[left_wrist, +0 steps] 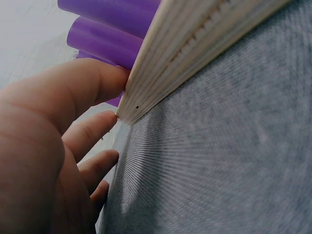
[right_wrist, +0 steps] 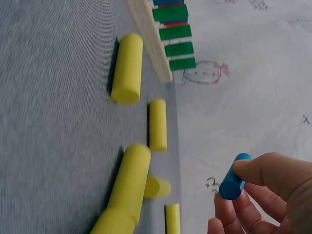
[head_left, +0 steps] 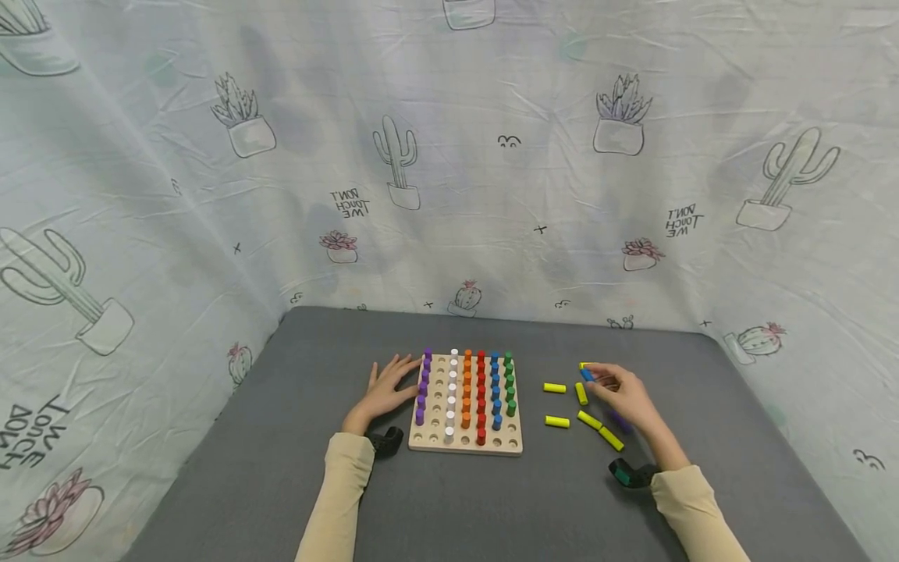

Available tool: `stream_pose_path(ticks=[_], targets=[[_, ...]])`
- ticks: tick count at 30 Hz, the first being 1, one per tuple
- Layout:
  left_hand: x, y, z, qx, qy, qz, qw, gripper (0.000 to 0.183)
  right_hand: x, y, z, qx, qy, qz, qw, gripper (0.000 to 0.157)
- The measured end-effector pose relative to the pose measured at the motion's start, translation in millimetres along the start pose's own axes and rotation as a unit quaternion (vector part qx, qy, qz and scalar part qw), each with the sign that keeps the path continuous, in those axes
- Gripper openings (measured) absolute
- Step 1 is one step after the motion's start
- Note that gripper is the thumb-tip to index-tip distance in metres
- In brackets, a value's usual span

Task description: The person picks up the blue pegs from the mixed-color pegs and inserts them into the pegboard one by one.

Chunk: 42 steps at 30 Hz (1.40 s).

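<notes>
My left hand (head_left: 382, 390) rests at the left side of a wooden pegboard (head_left: 430, 447), its thumb and index finger touching the board's edge in the left wrist view, by the purple pegs (left_wrist: 105, 41). To the right of the board, my right hand (head_left: 627, 396) pinches a blue peg (right_wrist: 233, 181) between thumb and fingers, raised above the table. Several yellow pegs (head_left: 555, 388) lie loose between that hand and the board. A purple peg (head_left: 621, 422) lies partly hidden beneath the right hand.
Upright white (head_left: 452, 403), orange (head_left: 467, 405), red (head_left: 481, 407), blue (head_left: 496, 407) and green pegs (head_left: 511, 407) stand in columns on the board. Bare holes show between the purple and white columns and along the front. A printed cloth (head_left: 477, 172) hangs behind the grey table (head_left: 449, 507).
</notes>
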State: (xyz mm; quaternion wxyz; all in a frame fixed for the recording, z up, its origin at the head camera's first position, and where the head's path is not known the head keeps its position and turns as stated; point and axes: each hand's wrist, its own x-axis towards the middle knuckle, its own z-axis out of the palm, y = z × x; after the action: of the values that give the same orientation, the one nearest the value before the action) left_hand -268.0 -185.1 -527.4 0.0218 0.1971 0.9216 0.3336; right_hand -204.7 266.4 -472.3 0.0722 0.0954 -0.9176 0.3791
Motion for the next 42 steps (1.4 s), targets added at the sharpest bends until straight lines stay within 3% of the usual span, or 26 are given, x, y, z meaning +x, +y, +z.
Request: stream_pose_path(ticks=[9, 22, 42], targets=[[0.0, 0.4, 0.1, -0.006, 0.008, 0.007, 0.9999, 0.060, 3, -11, 9.5, 0.016, -0.003, -0.024, 1.000, 0.034], [-0.3, -0.2, -0.6, -0.004, -0.005, 0.004, 1.0000, 0.061, 4, -21, 25.6, 0.052, -0.032, -0.009, 0.998, 0.029], [0.3, -1.5, -0.8, -0.008, 0.000, 0.004, 1.0000, 0.061, 3, -40, 53.3, 0.093, -0.067, -0.057, 0.992, 0.028]])
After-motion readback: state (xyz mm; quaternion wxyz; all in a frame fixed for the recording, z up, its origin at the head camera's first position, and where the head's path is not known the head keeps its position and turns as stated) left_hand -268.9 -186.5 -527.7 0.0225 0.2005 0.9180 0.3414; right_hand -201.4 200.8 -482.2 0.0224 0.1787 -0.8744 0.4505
